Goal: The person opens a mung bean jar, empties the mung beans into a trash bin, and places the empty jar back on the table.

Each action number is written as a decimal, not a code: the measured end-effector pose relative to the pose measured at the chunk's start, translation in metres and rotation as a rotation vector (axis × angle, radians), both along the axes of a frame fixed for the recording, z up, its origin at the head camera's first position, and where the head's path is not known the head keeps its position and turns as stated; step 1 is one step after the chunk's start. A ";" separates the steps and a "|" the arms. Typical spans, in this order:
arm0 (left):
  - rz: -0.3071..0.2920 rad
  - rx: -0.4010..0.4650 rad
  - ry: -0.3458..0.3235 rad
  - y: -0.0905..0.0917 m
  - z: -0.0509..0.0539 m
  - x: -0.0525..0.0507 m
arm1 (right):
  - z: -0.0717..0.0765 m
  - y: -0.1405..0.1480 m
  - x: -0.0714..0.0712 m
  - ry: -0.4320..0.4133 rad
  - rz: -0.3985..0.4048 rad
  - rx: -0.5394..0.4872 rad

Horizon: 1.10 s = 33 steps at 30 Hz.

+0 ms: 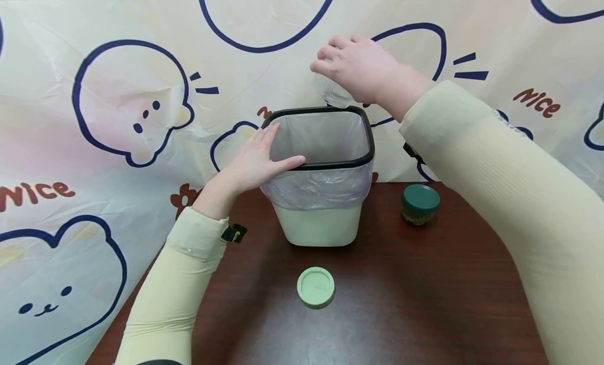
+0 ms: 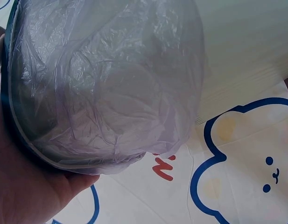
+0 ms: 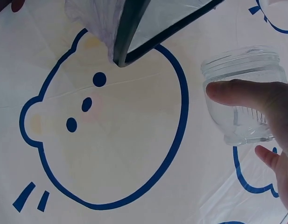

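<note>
My right hand (image 1: pixel 354 66) holds a clear glass jar (image 3: pixel 244 100) near the back rim of the bin, its threaded mouth turned downward. The thumb lies across the jar's side in the right wrist view; I see no contents through the glass. At the left front corner of the trash bin (image 1: pixel 318 226), my left hand (image 1: pixel 252 160) rests on the black rim (image 1: pixel 346 164), thumb and fingers extended and spread around the corner. A thin translucent bag (image 1: pixel 316 189) lines the bin and hangs over its outside. In the left wrist view, the left hand (image 2: pixel 29 186) touches the rim beside this bag.
A pale green round lid (image 1: pixel 316 287) lies on the dark wooden table (image 1: pixel 377 291), in front of the bin. To the bin's right stands a small jar with a dark green lid (image 1: pixel 421 197). A cartoon-printed cloth (image 1: pixel 141 19) hangs directly behind.
</note>
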<state>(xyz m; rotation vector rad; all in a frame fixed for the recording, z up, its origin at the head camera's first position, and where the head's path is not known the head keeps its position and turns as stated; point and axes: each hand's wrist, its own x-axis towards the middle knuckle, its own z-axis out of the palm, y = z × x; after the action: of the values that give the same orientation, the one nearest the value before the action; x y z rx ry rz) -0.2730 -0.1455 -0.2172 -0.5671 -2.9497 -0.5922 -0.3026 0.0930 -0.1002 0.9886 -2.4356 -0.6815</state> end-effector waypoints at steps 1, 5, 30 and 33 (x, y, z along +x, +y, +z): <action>0.001 0.000 0.000 0.000 0.000 0.000 | 0.001 0.000 0.000 0.006 0.004 -0.013; -0.001 -0.001 0.000 0.001 0.001 -0.001 | 0.002 0.000 0.001 0.022 0.016 -0.038; 0.002 -0.010 -0.005 0.000 -0.001 -0.001 | -0.002 0.018 -0.004 -0.298 -0.125 -0.377; 0.004 -0.009 -0.010 0.001 -0.001 -0.001 | -0.005 0.022 -0.005 -0.363 -0.156 -0.474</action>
<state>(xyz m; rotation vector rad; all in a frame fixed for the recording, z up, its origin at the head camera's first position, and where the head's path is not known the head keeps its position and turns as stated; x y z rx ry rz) -0.2743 -0.1446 -0.2185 -0.5612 -2.9639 -0.5839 -0.3074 0.1152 -0.1053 0.7823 -2.8159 0.0528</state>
